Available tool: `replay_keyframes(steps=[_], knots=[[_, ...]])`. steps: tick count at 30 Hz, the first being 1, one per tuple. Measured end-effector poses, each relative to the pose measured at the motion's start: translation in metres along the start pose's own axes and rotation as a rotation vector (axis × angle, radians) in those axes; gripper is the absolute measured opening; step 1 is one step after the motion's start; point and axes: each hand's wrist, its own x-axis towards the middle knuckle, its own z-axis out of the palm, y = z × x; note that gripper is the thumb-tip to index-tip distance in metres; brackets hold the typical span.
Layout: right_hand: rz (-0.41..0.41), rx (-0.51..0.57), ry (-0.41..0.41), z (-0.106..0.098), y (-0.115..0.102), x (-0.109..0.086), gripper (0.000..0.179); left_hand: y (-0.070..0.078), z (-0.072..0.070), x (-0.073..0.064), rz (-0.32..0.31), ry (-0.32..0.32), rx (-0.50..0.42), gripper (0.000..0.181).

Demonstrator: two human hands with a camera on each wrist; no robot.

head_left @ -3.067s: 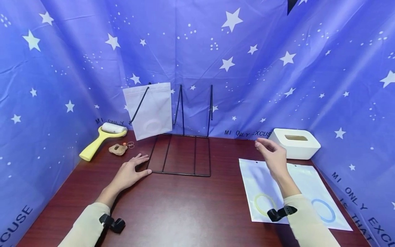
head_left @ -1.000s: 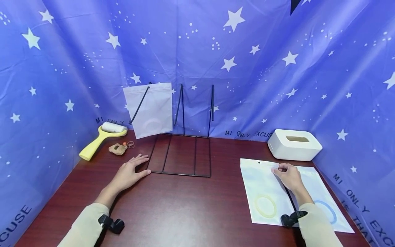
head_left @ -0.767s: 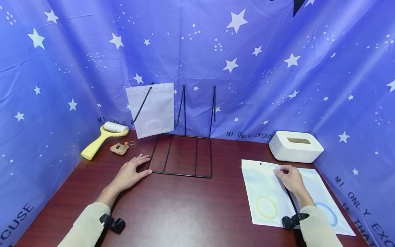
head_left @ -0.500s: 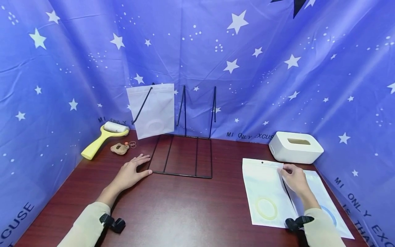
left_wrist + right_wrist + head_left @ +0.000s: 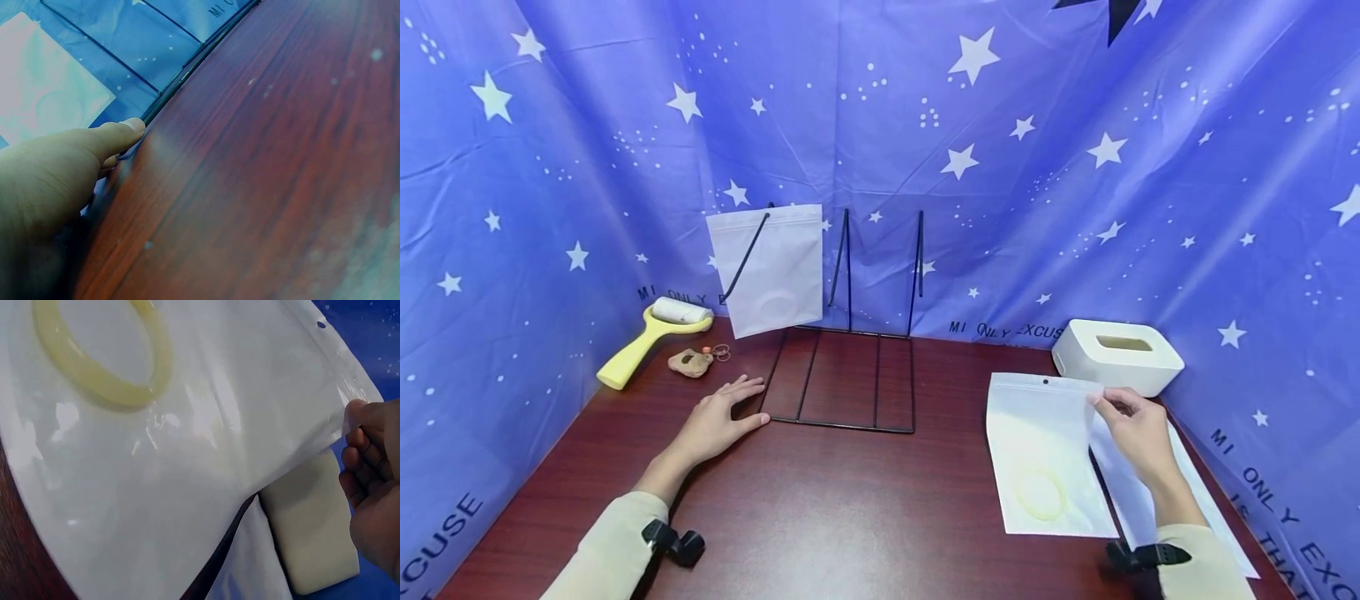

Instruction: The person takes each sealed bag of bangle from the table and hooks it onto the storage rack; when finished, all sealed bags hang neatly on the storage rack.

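At the table's right side, my right hand (image 5: 1138, 433) pinches the upper right corner of a white zip bag (image 5: 1037, 433). A yellow ring (image 5: 119, 394) shows through its front, and a hole is punched near its top edge. The bag's top is lifted. A second white bag (image 5: 1213, 517) lies to its right, partly hidden by my arm. My left hand (image 5: 715, 423) rests with fingers spread at the front left corner of a black wire rack (image 5: 850, 426); the thumb touches the front wire (image 5: 149, 115). Another white bag (image 5: 775, 275) hangs on the rack's left hook.
Two further rack hooks (image 5: 848, 250) stand right of the hanging bag. A white tissue box (image 5: 1112, 367) stands behind the bags. A yellow lint roller (image 5: 636, 354) and a brown stone-like keychain (image 5: 690, 362) lie at the back left. A blue starry curtain (image 5: 880, 125) surrounds the table.
My right hand came down onto the yellow-ring bag, gripped its top corner, and now lifts it slightly and shifts right. My left hand stays at the rack.
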Motion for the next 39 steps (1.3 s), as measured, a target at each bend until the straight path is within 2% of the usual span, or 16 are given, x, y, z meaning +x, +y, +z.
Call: replay_keyframes(steps=[7, 15, 19, 27, 35, 39], knots=[[-0.01, 0.211, 0.033, 0.004, -0.025, -0.005, 0.021, 0.001, 0.0, 0.0, -0.004, -0.001, 0.0, 0.061], [-0.1, 0.49, 0.045, 0.011, -0.069, -0.016, 0.011, 0.002, 0.0, 0.0, -0.001, 0.002, 0.001, 0.06], [-0.107, 0.538, 0.06, 0.016, -0.088, -0.022, 0.005, 0.002, 0.0, 0.0, -0.003, 0.001, 0.0, 0.06], [-0.095, 0.703, 0.073, 0.03, -0.12, -0.031, 0.018, 0.001, 0.001, 0.0, -0.003, 0.001, 0.003, 0.06], [-0.181, 0.979, 0.031, 0.047, -0.145, -0.04, 0.024, 0.002, 0.0, -0.001, -0.007, -0.002, -0.002, 0.06], [-0.226, 1.051, 0.006, 0.056, -0.157, -0.043, 0.03, 0.002, -0.001, -0.001, -0.005, -0.002, -0.003, 0.06]])
